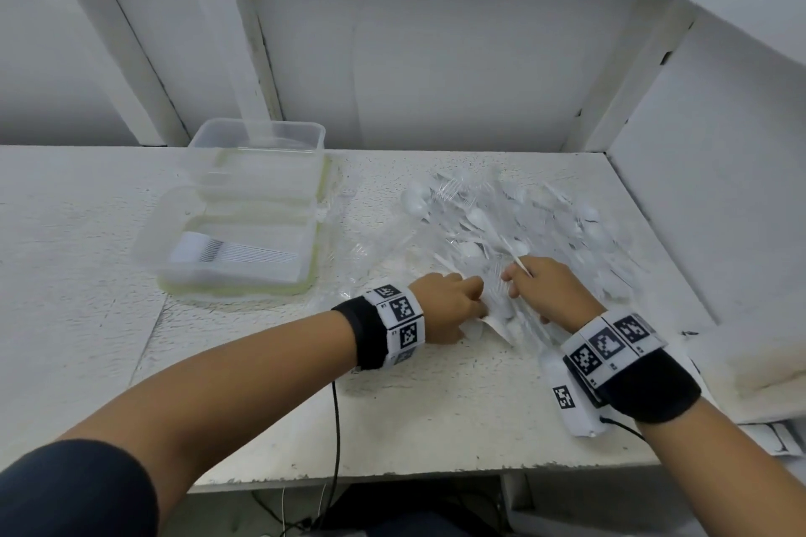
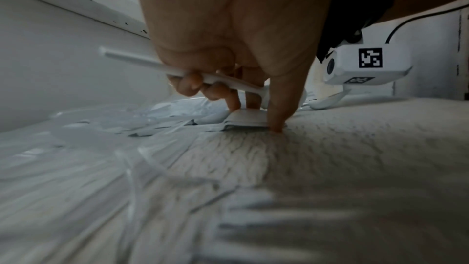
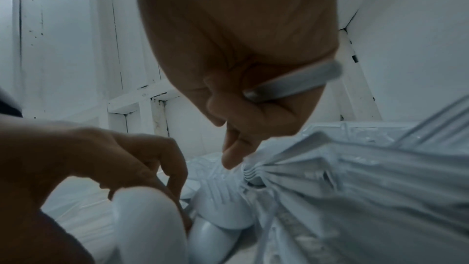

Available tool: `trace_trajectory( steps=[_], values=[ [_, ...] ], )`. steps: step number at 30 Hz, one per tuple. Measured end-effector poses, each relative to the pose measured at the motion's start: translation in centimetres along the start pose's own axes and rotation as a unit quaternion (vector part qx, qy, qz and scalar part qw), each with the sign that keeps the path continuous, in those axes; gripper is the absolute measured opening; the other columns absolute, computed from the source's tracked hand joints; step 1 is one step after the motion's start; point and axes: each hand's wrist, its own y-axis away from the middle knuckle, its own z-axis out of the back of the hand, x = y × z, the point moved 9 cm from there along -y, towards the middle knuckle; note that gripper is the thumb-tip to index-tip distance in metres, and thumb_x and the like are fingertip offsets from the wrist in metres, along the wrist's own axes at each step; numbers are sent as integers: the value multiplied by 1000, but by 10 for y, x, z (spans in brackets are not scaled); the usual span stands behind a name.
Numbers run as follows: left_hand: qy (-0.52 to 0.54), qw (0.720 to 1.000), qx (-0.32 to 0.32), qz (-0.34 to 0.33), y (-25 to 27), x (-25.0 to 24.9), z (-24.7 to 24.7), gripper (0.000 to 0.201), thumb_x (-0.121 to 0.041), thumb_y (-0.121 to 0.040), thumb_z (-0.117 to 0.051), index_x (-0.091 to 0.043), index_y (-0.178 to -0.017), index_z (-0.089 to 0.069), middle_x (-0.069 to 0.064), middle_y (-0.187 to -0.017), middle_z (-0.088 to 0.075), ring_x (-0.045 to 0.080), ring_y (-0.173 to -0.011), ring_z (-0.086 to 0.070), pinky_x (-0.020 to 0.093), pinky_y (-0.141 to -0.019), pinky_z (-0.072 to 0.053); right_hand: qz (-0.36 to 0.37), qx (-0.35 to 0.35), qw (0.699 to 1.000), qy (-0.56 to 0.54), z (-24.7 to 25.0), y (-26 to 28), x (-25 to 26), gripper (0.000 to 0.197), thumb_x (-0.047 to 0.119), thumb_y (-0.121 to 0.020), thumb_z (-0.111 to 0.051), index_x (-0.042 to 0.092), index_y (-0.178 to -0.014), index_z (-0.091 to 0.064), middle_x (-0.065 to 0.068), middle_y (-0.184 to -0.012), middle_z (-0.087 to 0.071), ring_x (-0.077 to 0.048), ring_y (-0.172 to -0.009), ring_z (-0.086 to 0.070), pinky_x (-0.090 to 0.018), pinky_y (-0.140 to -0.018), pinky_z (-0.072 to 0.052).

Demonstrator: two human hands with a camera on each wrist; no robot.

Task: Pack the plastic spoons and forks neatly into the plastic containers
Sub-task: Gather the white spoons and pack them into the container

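Left hand (image 1: 451,304) gripping spoon handle, fingertips pressing small cutlery stack; right hand (image 1: 547,288) pinching spoon (image 2: 162,67). Loose cutlery pile (image 1: 514,222) lying at 1 o'clock, containers (image 1: 244,227) at 10. Pieces likely light, stiff, slippery: grip by handles.

Two hands (image 1: 449,305), two plastic containers (image 1: 235,240), one uncounted heap of cutlery (image 1: 514,222)

Two containers (image 1: 244,227) left on worktop (image 1: 436,405), one behind the other; forks (image 1: 231,255) in nearer. Cutlery heap (image 1: 523,227) right.
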Motion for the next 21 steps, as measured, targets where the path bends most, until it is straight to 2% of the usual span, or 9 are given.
trace_trajectory(
  steps=[4,8,11,13,15,17,19,21],
  values=[
    [-5,1000,-22,-3,2,0,-1,46,-28,-92,-51,-15,-136,-41,8,-134,-39,27,-112,-47,35,-81,-42,10,8,1000,-6,-4,0,-3,24,16,-95,-39,13,-101,-63,-6,-96,-64,-15,-69,-54,-23,-51,-40],
    [11,997,-59,-40,12,-1,6,45,-33,-91,-53,-18,-132,-48,5,-136,-45,27,-112,-47,34,-81,-41,22,8,1000,-10,-6,2,-3,21,16,-95,-40,18,-97,-61,-3,-92,-64,-11,-65,-53,-21,-47,-37],
    [63,990,-114,-61,24,-2,22,40,-34,-85,-60,-16,-120,-56,4,-112,-62,26,-96,-50,28,-72,-34,34,6,999,-5,-6,3,0,23,18,-96,-41,16,-101,-63,0,-85,-63,-6,-64,-52,-20,-51,-35],
    [153,970,-177,-61,37,5,40,37,-32,-83,-64,-12,-113,-59,3,-98,-64,23,-89,-50,27,-71,-37,49,-1,999,3,-5,3,5,24,19,-97,-42,13,-102,-64,-1,-84,-62,-11,-70,-54,-20,-55,-36],
    [261,938,-229,-17,51,24,57,32,-27,-86,-64,-11,-113,-58,-6,-96,-57,11,-85,-47,11,-71,-36,67,-15,998,14,-3,4,11,26,20,-96,-44,7,-102,-65,-7,-90,-64,-22,-81,-57,-26,-63,-40],
    [355,885,-297,45,65,49,73,25,-24,-91,-58,-11,-113,-57,-10,-95,-55,1,-75,-47,3,-66,-36,88,-23,995,33,-5,6,18,26,21,-95,-48,3,-96,-66,-11,-90,-65,-26,-84,-58,-28,-65,-39],
    [447,809,-362,120,80,76,82,18,-26,-96,-48,-13,-104,-58,-12,-88,-60,2,-68,-52,5,-62,-40,100,-3,992,72,-15,8,22,25,21,-93,-50,2,-87,-65,-11,-83,-63,-24,-78,-58,-25,-59,-36],
    [523,715,-423,191,95,103,82,20,-26,-98,-42,-16,-93,-58,-12,-83,-62,-4,-69,-56,7,-61,-42,94,26,983,157,-29,8,21,24,22,-91,-49,7,-82,-65,-8,-77,-61,-22,-73,-57,-23,-54,-34]
  ],
)
